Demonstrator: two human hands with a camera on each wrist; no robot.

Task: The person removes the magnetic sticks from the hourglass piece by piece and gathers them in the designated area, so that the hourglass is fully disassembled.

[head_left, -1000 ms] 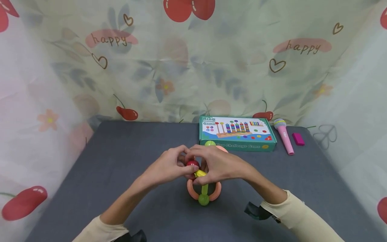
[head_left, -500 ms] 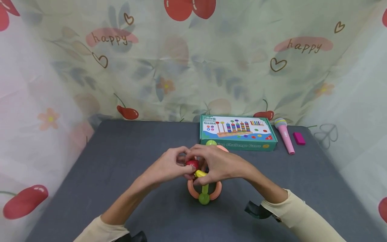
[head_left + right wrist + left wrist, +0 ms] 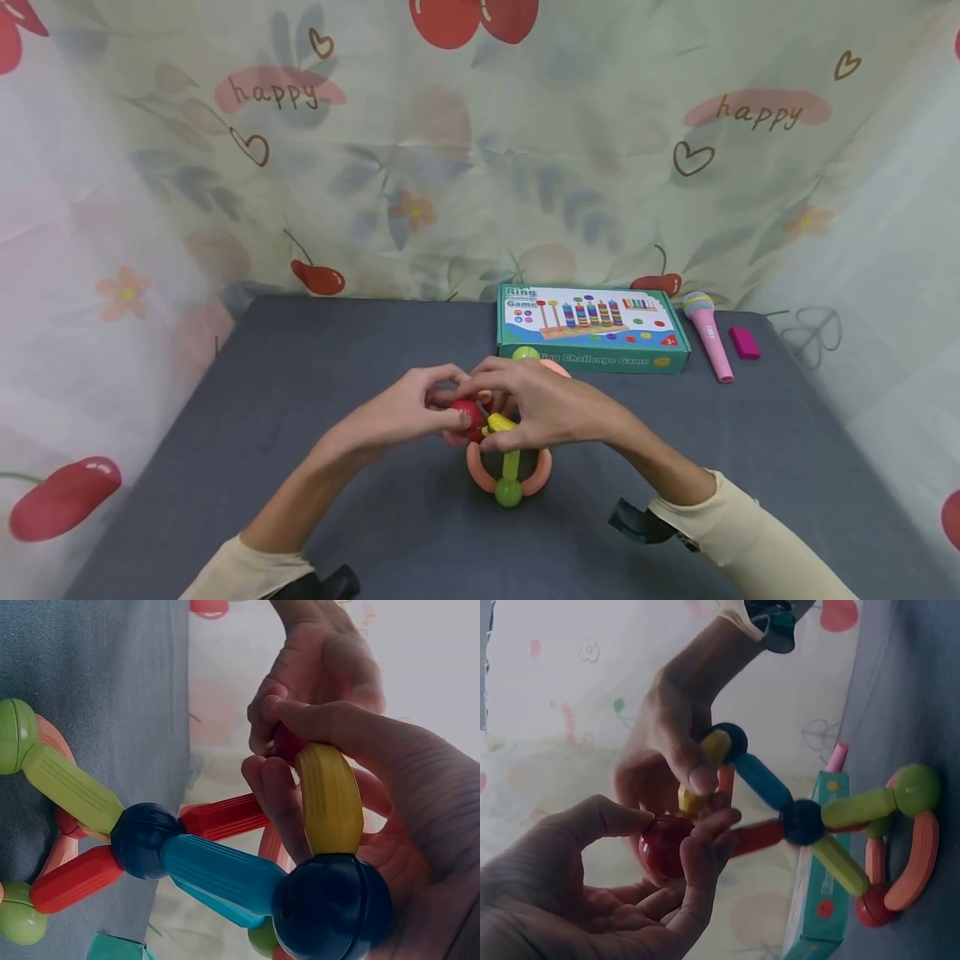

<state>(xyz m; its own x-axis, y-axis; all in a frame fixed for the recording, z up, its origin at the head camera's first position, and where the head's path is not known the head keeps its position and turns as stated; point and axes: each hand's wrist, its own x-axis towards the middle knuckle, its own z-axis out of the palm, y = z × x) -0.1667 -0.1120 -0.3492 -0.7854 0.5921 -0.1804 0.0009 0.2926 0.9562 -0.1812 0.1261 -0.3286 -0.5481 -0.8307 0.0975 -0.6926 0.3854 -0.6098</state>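
In the left wrist view my left hand [image 3: 397, 410] pinches a glossy red ball [image 3: 662, 847] between thumb and fingers. My right hand [image 3: 555, 407] is close beside it, thumb and fingers holding a curved yellow stick [image 3: 330, 799]. That stick joins a dark blue ball [image 3: 330, 907], and a blue stick [image 3: 217, 871] runs from there to a second dark blue ball [image 3: 146, 840]. They are part of a standing ball-and-stick toy structure. Its base has green balls [image 3: 508, 492] and curved orange sticks [image 3: 537, 473]. A red stick [image 3: 757, 838] extends toward the left fingers. In the head view, the hands hide much of the structure.
A green game box [image 3: 592, 329] lies behind the hands on the dark table [image 3: 315, 500]. To its right are a pink toy microphone [image 3: 708, 337] and a small magenta block [image 3: 745, 342]. Patterned curtain [image 3: 450, 183] closes off the back and sides.
My left hand has shifted slightly left with the red ball, opening more gap from the yellow stick's end. My right hand holds nearly the same place.
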